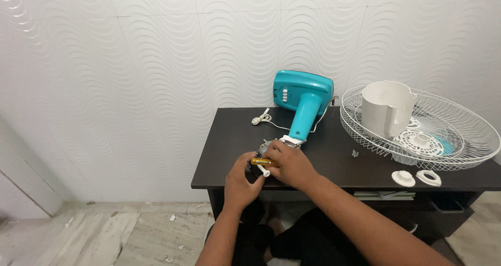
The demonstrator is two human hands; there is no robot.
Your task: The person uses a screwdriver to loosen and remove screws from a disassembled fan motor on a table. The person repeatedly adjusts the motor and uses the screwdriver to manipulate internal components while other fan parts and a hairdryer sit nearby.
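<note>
Both hands work at the front edge of the dark bench (229, 141): right hand (289, 164) closed around a yellow-handled screwdriver (262, 162), left hand (241, 182) curled on a dark part beneath it. Teal fan stand (304, 101) lies just behind. White wire grille (469, 135) holds a white motor cover (387, 108) and a plastic disc (421, 141); two white caps (416, 178) sit beside it.

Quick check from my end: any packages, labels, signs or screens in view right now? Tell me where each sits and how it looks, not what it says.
Marking on the teal fan base: small dark characters on its left face, at the back of the dark table, beside a row of white buttons.
Packages, signs, screens: none visible.
Both hands, left hand and right hand, work at the table's front edge around a yellow-handled tool; no label shows there.
</note>
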